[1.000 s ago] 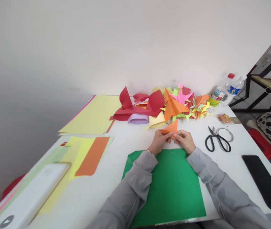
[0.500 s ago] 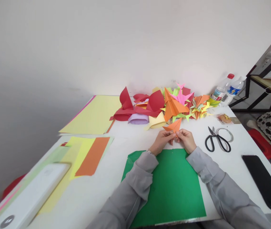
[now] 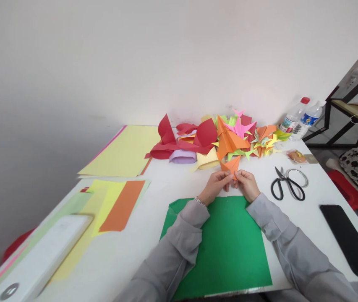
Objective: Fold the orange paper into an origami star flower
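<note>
Both my hands meet over the white table (image 3: 292, 214), just beyond a green paper sheet (image 3: 226, 247). My left hand (image 3: 215, 186) and my right hand (image 3: 246, 184) each pinch the lower part of a small folded orange paper piece (image 3: 231, 164), held a little above the table. Its point stands upward. Fingers of both hands are closed on the paper. Grey sleeves cover both forearms.
A heap of folded and curled coloured papers (image 3: 216, 138) lies behind my hands. Black scissors (image 3: 287, 184) and a black phone (image 3: 350, 239) lie at right, two bottles (image 3: 301, 115) at the back right. Flat yellow and orange sheets (image 3: 118, 201) and a white device (image 3: 43, 260) are at left.
The orange piece has turned between my fingers from lying wide and low to standing narrower and more upright. My hands have drawn slightly closer together.
</note>
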### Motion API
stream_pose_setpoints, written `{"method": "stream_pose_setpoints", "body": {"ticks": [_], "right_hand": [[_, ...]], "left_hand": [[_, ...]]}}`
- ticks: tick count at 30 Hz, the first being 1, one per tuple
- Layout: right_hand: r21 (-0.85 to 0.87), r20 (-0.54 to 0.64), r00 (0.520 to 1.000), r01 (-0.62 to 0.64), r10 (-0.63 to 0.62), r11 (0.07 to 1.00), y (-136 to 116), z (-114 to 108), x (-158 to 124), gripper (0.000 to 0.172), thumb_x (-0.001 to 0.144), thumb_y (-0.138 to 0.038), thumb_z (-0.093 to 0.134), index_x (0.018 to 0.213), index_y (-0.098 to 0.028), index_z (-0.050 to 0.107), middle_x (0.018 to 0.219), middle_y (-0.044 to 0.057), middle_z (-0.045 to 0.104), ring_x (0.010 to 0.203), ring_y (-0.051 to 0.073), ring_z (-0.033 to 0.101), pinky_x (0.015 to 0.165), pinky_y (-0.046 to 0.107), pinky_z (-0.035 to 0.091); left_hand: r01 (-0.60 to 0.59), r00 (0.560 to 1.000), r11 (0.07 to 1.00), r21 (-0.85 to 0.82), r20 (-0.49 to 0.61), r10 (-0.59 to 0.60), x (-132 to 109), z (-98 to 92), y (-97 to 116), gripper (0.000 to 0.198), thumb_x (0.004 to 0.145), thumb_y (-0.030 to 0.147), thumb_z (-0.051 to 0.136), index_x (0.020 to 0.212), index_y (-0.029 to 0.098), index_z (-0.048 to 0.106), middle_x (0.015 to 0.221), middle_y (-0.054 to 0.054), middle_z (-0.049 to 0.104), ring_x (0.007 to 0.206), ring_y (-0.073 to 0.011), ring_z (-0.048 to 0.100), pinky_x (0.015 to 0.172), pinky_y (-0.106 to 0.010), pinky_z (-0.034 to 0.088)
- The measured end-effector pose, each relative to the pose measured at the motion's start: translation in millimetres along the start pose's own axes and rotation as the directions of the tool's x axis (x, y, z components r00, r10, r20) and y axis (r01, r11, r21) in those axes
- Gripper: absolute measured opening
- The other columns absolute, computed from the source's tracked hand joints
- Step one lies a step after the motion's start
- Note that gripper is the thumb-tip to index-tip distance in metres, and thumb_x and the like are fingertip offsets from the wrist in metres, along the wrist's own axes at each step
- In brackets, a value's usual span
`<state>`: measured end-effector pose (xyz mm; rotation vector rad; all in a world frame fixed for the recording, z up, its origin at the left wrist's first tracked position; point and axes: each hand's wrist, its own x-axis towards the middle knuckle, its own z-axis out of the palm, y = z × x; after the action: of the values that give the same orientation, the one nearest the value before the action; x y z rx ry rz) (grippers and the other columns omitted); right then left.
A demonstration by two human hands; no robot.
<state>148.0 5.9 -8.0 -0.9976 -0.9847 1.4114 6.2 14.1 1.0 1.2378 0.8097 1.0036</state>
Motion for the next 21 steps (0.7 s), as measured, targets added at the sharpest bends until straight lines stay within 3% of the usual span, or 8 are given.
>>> {"method": "stream_pose_setpoints", "body": {"ticks": [4,10,14,21], "right_hand": [[-0.023,0.036,0.999,-0.017,0.018,1.0,0.5,-0.7,0.0,0.035,0.066,-0.047,0.073,0.059,-0.016,0.057,0.048,-0.003,0.058,0.039,0.008,0.046,0.043,0.021,0.034],[-0.171,0.071,0.997,0.001,0.011,0.985,-4.9,4.3,-3.5,0.038,0.066,-0.049,0.072,0.055,-0.017,0.056,0.047,-0.002,0.058,0.04,0.008,0.048,0.043,0.021,0.037],[-0.276,0.136,0.99,0.015,0.024,0.961,-7.6,6.4,-5.5,0.039,0.063,-0.05,0.073,0.053,-0.016,0.056,0.047,-0.001,0.059,0.041,0.01,0.05,0.043,0.022,0.04],[-0.283,0.167,0.986,0.042,0.006,0.958,-9.9,8.0,-7.1,0.037,0.062,-0.049,0.072,0.056,-0.017,0.055,0.05,-0.001,0.061,0.042,0.009,0.05,0.044,0.022,0.041]], "left_hand": [[0.022,0.994,0.996,-0.091,-0.108,-0.032,1.7,-0.9,-3.4,0.033,0.071,0.042,0.066,0.059,0.014,0.055,0.047,0.002,0.053,0.04,-0.0087,0.047,0.045,-0.023,0.038],[0.013,0.988,0.996,-0.088,-0.153,-0.026,2.8,-3.1,-6.8,0.035,0.07,0.036,0.066,0.047,0.013,0.052,0.042,0.001,0.051,0.04,-0.0083,0.046,0.045,-0.023,0.035],[0.019,0.986,0.997,-0.072,-0.161,-0.031,2.7,-2.4,-6.4,0.037,0.069,0.036,0.066,0.044,0.014,0.051,0.039,0.001,0.05,0.038,-0.0082,0.045,0.043,-0.023,0.033],[0.022,0.991,0.999,-0.042,-0.129,-0.028,1.3,-0.1,-4.1,0.042,0.071,0.039,0.065,0.041,0.015,0.047,0.036,0.001,0.046,0.038,-0.0084,0.044,0.044,-0.023,0.031]]}}
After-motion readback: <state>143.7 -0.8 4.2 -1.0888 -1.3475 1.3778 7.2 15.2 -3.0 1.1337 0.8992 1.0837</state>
